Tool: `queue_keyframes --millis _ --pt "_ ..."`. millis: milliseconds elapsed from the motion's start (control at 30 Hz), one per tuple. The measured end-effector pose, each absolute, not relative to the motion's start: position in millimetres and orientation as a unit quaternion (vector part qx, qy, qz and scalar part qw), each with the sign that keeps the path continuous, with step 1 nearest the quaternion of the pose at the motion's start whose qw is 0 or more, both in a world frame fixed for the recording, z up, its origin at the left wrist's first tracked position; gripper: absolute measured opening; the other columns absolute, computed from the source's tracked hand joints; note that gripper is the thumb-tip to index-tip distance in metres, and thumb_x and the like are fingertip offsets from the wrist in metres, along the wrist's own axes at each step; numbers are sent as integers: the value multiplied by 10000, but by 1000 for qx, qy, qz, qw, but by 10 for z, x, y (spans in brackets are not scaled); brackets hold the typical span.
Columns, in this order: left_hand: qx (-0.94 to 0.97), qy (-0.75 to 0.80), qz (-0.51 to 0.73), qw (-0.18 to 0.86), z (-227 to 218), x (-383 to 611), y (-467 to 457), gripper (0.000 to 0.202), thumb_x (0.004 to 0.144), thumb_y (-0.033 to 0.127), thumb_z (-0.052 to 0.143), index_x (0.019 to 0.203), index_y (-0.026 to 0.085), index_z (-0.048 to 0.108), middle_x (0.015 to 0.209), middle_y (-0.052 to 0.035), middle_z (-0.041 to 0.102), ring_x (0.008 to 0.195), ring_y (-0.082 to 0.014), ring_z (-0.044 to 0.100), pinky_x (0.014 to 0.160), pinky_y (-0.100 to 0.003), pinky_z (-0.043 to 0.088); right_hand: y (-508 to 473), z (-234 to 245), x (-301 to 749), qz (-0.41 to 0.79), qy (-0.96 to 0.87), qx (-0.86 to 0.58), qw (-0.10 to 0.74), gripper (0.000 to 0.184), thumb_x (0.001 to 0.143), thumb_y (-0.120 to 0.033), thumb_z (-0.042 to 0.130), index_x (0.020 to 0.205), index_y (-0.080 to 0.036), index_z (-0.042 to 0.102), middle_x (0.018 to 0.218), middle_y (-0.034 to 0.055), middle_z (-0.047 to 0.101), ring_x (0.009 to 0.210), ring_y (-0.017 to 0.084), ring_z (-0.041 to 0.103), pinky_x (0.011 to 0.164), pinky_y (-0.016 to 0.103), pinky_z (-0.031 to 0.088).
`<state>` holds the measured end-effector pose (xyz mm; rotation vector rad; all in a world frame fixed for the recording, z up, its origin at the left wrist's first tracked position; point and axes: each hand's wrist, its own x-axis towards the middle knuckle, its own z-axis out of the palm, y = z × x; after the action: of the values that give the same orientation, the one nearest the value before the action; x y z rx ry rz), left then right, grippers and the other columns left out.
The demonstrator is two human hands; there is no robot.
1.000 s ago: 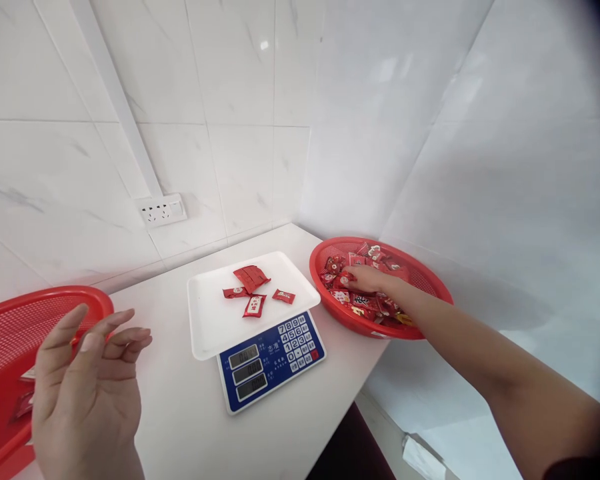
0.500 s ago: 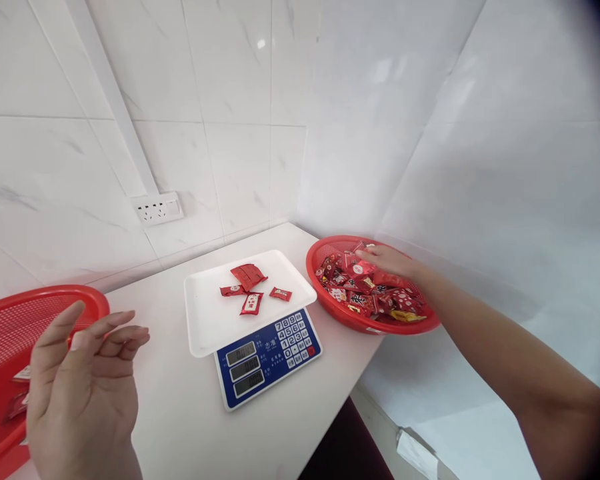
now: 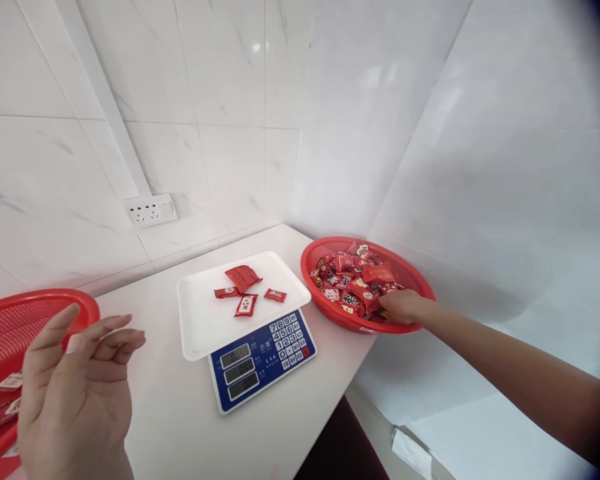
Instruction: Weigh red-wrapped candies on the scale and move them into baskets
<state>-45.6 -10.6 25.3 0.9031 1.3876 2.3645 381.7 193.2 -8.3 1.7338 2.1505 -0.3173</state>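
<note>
My right hand point(image 3: 401, 306) reaches into the near right part of a red plastic basket point(image 3: 307, 283), its fingers hidden among red snack packets point(image 3: 364, 290). My left hand point(image 3: 83, 393) is raised at the lower left, palm up with fingers apart and nothing in it. It is in front of a second red basket point(image 3: 75, 299), where a few red and white packets point(image 3: 9, 403) lie. Between the hands stands a digital scale point(image 3: 263, 360) with a white tray point(image 3: 200, 320). Several red packets point(image 3: 244, 277) rest on the tray, one small packet point(image 3: 275, 295) apart from the others.
The scale and the right basket stand on a white table point(image 3: 175, 413), whose edge runs diagonally at the right. A tiled wall with a power socket point(image 3: 151, 211) is behind it, and a plain wall at the right. A white object point(image 3: 411, 455) lies on the floor.
My right hand has moved from the back of the basket toward its near right side and down among the packets. My left hand keeps its pose. The view has shifted slightly.
</note>
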Motion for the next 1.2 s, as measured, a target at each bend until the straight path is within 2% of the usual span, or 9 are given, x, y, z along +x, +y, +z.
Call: queue_keyframes --millis 100,233,333,433,567,767,1033,1100,1200 --pt "290 450 831 149 286 -406 -110 346 692 246 636 1033 301 629 683 16 690 597 -166 620 577 -293 506 1940 -138 3788 -109 768 609 169 100 581 -233 675 640 -161 639 785 143 665 837 374 624 671 410 442" --pt "299 446 830 150 336 -326 -135 333 705 249 634 1033 298 626 690 24 695 560 -153 614 575 -279 502 2002 5 3831 -154 790 583 113 264 621 -347 668 829 -185 668 832 86 693 782 286 643 622 315 463" --pt "299 449 828 154 367 -269 -152 342 719 231 624 1054 299 618 714 22 697 585 -148 621 604 -270 501 2046 146 3844 -169 798 577 37 421 737 -424 564 1075 -179 611 1051 92 674 947 273 621 739 302 480" --pt "302 450 826 155 373 -268 -155 342 720 232 623 1056 298 618 711 19 696 585 -149 622 603 -270 499 2078 250 3815 -169 789 590 -31 528 780 -437 514 1228 -157 525 1277 105 558 1151 284 520 899 319 438" --pt "303 451 826 150 353 -332 -146 337 715 240 620 1046 301 617 693 19 694 560 -158 618 583 -280 498 2085 319 3759 -186 769 604 -97 545 770 -429 547 1237 -149 529 1322 102 522 1193 285 488 978 342 392" --pt "298 457 823 157 328 -312 -152 342 747 214 586 1078 301 604 695 9 691 566 -153 624 607 -284 494 2049 260 3674 -340 662 631 -220 617 761 -448 587 1305 -175 480 1372 94 474 1155 291 522 874 341 479" --pt "316 443 822 167 337 -225 -189 299 777 206 585 1069 268 611 736 6 698 616 -141 638 618 -262 498 1907 310 3408 -393 647 610 -233 428 854 -390 495 1262 -260 507 1419 42 420 1265 265 415 853 309 492" --pt "319 444 820 170 363 -186 -219 289 802 228 568 1086 276 598 769 9 698 627 -135 634 635 -264 496 1864 341 3240 -407 644 597 -251 435 852 -386 500 1266 -251 502 1401 59 443 1224 269 460 839 303 497" --pt "326 444 817 173 404 -123 -267 276 817 234 556 1085 288 588 790 17 693 634 -130 627 649 -268 489 1846 324 2893 -443 667 533 -273 400 838 -400 525 1208 -248 540 1267 67 567 1056 247 579 712 271 528"
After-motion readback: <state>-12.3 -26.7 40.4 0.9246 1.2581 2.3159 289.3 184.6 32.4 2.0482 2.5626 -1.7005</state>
